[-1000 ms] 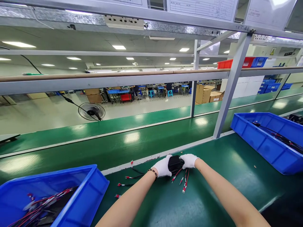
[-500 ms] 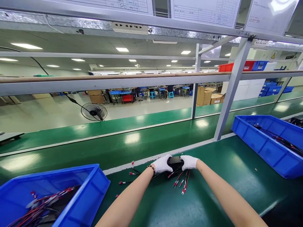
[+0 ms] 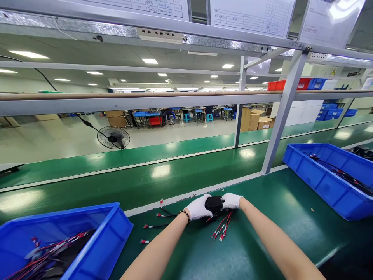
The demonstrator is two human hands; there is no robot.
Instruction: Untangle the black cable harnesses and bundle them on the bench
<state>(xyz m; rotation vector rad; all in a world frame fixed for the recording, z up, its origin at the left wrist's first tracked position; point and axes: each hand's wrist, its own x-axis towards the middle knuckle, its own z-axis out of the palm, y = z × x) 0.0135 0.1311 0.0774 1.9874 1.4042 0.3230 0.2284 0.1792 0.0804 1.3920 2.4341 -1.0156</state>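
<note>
The black block is up at the far side of the green bench, near the white strip, between two gloved hands. The left hand is curled around its left side and the right hand grips its right end, so neither is free. Half a second ago the block showed a paler, greyer top; now its upper face looks darker, and the red wires in front have drawn into a tighter bunch, their tips a little further left. That suggests the block is being turned or resettled in the grip, with the handling unfinished and nothing let go. As for numbers: one block is in hand; about four wire tips fan out below it, though overlap makes that uncertain, and another short red end shows beside the left fingers. Past the left forearm lie four red-tipped cable ends, their far parts hidden. One bracelet circles the left wrist. Two big blue bins flank the work, the left bin and the right bin, each holding wires too tangled to count. Farther out are one fan and three paper sheets overhead.
</note>
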